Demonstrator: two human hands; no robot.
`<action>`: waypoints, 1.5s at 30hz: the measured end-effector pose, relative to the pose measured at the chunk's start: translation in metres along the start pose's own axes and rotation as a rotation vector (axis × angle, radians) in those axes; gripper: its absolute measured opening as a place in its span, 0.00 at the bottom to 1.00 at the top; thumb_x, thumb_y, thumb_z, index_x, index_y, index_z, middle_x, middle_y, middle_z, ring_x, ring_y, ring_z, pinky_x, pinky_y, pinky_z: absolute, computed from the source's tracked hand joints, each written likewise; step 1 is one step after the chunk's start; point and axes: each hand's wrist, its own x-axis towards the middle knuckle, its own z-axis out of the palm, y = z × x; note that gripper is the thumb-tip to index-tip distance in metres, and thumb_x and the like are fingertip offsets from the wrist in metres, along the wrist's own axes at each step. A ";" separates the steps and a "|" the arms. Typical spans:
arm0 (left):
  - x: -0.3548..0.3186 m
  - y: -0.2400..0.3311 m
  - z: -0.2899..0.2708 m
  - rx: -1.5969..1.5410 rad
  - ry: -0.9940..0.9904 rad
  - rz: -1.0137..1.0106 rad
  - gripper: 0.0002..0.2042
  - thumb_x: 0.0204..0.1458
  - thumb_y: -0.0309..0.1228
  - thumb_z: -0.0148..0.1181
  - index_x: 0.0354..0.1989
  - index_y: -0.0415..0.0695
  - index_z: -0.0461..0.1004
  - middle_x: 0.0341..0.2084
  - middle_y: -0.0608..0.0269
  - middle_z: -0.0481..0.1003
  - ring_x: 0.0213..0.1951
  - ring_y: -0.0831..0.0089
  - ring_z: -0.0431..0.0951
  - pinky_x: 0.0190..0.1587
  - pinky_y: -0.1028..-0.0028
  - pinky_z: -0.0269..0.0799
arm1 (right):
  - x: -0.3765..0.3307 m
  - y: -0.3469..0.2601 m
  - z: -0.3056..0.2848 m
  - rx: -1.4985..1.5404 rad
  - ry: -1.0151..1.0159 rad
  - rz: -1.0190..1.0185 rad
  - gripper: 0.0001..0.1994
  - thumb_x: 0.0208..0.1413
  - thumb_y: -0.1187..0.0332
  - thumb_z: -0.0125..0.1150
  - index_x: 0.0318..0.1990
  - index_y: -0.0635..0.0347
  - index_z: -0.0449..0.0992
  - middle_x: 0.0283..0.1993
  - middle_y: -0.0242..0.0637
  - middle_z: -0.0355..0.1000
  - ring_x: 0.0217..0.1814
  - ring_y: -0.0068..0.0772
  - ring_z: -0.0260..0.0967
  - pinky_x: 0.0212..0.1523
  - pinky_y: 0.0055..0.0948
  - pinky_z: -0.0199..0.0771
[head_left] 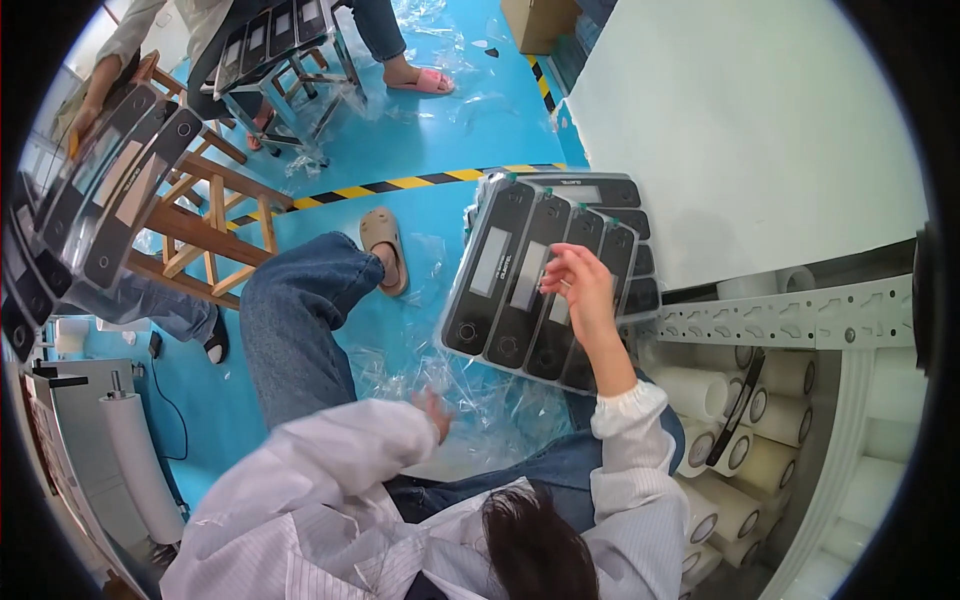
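Note:
My right hand [580, 285] reaches up over a fanned stack of long black panels [520, 285] with grey windows and round holes, resting over my lap. Its fingers pinch at the clear film on one panel near the middle of the stack. My left hand [435, 410] hangs lower, just past my white sleeve, fingers loosely apart above crumpled clear film [470, 385] on the blue floor. It holds nothing that I can see. Both arms wear white striped sleeves.
A white table [760, 130] fills the upper right, with a perforated metal rail [800, 315] and white rolls [720, 440] stacked beneath. Wooden stools [210, 225] carry more black panels [100, 190] at left. Other people sit nearby; a sandalled foot [385, 245] rests on the floor.

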 end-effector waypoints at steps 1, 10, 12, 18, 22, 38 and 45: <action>0.020 0.009 0.098 0.520 0.100 -0.752 0.27 0.50 0.37 0.61 0.61 0.53 0.65 0.60 0.44 0.61 0.68 0.46 0.47 0.63 0.47 0.52 | 0.023 0.012 -0.001 -0.331 -0.038 -0.049 0.12 0.62 0.66 0.49 0.49 0.62 0.71 0.33 0.32 0.72 0.34 0.24 0.69 0.35 0.26 0.73; -0.005 0.059 -0.157 -0.489 0.377 0.319 0.20 0.48 0.27 0.60 0.53 0.48 0.71 0.51 0.53 0.70 0.49 0.50 0.70 0.48 0.60 0.69 | 0.154 0.043 0.000 -1.504 -0.129 -0.722 0.18 0.60 0.67 0.50 0.56 0.60 0.67 0.61 0.43 0.62 0.64 0.43 0.59 0.62 0.43 0.57; -0.004 0.057 -0.151 -0.440 0.508 0.414 0.18 0.46 0.26 0.61 0.49 0.48 0.73 0.45 0.55 0.72 0.44 0.53 0.72 0.45 0.57 0.69 | 0.168 0.056 -0.001 -1.651 -0.218 -0.795 0.19 0.61 0.65 0.50 0.59 0.59 0.65 0.66 0.42 0.57 0.70 0.44 0.51 0.67 0.45 0.50; -0.012 0.032 0.041 -0.888 -0.895 -0.144 0.21 0.54 0.34 0.57 0.57 0.46 0.68 0.51 0.57 0.71 0.45 0.62 0.76 0.48 0.61 0.71 | 0.160 0.082 -0.002 -1.734 -0.373 -0.750 0.24 0.64 0.61 0.45 0.65 0.56 0.58 0.70 0.38 0.52 0.74 0.40 0.44 0.70 0.47 0.40; 0.013 0.072 -0.001 -0.648 -0.693 0.108 0.22 0.53 0.40 0.59 0.55 0.46 0.69 0.49 0.59 0.73 0.47 0.62 0.74 0.49 0.62 0.72 | 0.139 0.086 -0.024 -1.639 -0.302 -0.777 0.21 0.61 0.65 0.48 0.62 0.57 0.63 0.68 0.39 0.56 0.72 0.40 0.48 0.69 0.44 0.46; 0.076 0.047 -0.208 0.231 0.750 -0.072 0.29 0.56 0.49 0.51 0.66 0.60 0.57 0.68 0.58 0.49 0.70 0.53 0.41 0.67 0.47 0.36 | 0.160 0.053 -0.036 -1.788 -0.561 -0.843 0.23 0.63 0.59 0.45 0.66 0.47 0.58 0.70 0.33 0.53 0.73 0.36 0.45 0.71 0.42 0.42; 0.073 0.051 -0.211 0.243 0.746 -0.092 0.30 0.55 0.51 0.51 0.67 0.67 0.55 0.69 0.68 0.49 0.70 0.54 0.40 0.66 0.41 0.35 | 0.055 -0.010 -0.163 -1.805 -0.316 -0.561 0.23 0.61 0.66 0.49 0.64 0.48 0.61 0.69 0.34 0.55 0.72 0.39 0.49 0.69 0.43 0.48</action>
